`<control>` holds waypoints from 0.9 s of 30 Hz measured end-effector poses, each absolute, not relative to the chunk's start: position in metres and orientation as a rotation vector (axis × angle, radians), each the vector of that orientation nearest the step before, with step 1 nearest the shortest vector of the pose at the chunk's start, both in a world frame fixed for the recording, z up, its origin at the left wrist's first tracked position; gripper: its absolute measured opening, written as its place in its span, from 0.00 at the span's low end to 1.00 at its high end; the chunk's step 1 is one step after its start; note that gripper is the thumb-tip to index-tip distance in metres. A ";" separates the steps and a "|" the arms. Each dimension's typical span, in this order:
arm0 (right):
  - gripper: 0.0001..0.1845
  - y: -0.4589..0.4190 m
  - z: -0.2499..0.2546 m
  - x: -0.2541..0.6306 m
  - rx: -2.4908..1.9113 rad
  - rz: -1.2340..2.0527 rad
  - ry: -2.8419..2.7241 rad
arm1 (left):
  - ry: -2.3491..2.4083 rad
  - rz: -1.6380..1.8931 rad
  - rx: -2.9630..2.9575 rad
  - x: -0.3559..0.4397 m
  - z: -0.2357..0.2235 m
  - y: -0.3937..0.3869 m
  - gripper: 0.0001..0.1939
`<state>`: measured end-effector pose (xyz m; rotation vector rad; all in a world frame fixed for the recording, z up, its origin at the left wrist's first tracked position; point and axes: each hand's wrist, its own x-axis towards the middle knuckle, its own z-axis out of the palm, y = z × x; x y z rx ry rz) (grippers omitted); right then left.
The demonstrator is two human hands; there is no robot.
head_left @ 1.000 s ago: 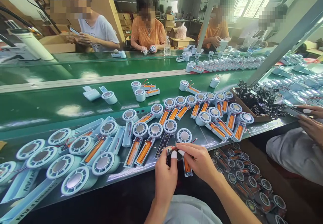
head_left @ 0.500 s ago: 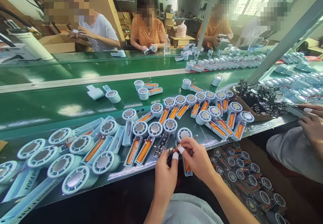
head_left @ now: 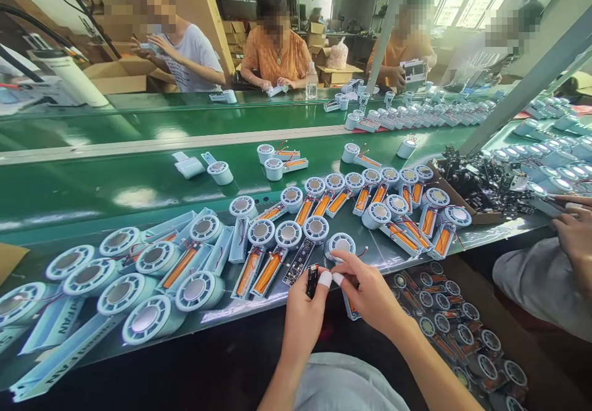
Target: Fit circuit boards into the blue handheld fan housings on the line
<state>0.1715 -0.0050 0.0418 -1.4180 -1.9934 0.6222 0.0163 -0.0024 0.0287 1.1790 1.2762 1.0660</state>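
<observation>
My left hand [head_left: 304, 321] grips a small black circuit board [head_left: 312, 280] between its thumb and fingers, above the bench edge. Close beside the board, my right hand [head_left: 372, 294] has thumb and forefinger drawn together in a pinch; whatever lies between them is too small to make out. White covers sit on both thumbs. Just behind my hands is a pale blue handheld fan [head_left: 340, 244], its handle partly hidden by my right hand. Left of it another fan [head_left: 316, 228] has a black circuit board [head_left: 298, 261] along its handle.
Rows of open fans with orange batteries [head_left: 269, 270] and thin wires cover the bench. A box of circuit boards [head_left: 481, 182] stands right. Below the edge, a carton holds more fans [head_left: 464, 334]. A co-worker's hand [head_left: 573, 232] is at right; several people sit across the green belt [head_left: 139, 170].
The camera view has turned slightly left, so things appear shifted right. My right fingertips have drawn a little away from the circuit board, which stays in my left hand.
</observation>
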 end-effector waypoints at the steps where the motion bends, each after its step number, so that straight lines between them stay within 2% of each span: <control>1: 0.23 -0.005 0.041 0.171 -1.416 0.567 -2.037 | 1.277 1.061 1.185 0.016 0.029 -0.001 0.16; 6: 0.25 -0.007 0.036 0.170 -1.391 0.334 -2.159 | 1.290 1.043 1.196 0.015 0.029 0.005 0.14; 13: 0.26 -0.005 0.039 0.173 -1.377 0.300 -2.213 | 1.303 1.064 1.166 0.019 0.028 0.006 0.11; 21: 0.13 -0.003 0.039 0.169 -1.349 0.151 -2.246 | 1.372 1.188 1.111 0.025 0.019 0.003 0.10; 27: 0.11 -0.005 0.038 0.163 -1.331 -0.094 -2.284 | 1.424 1.245 1.156 0.027 0.016 0.003 0.10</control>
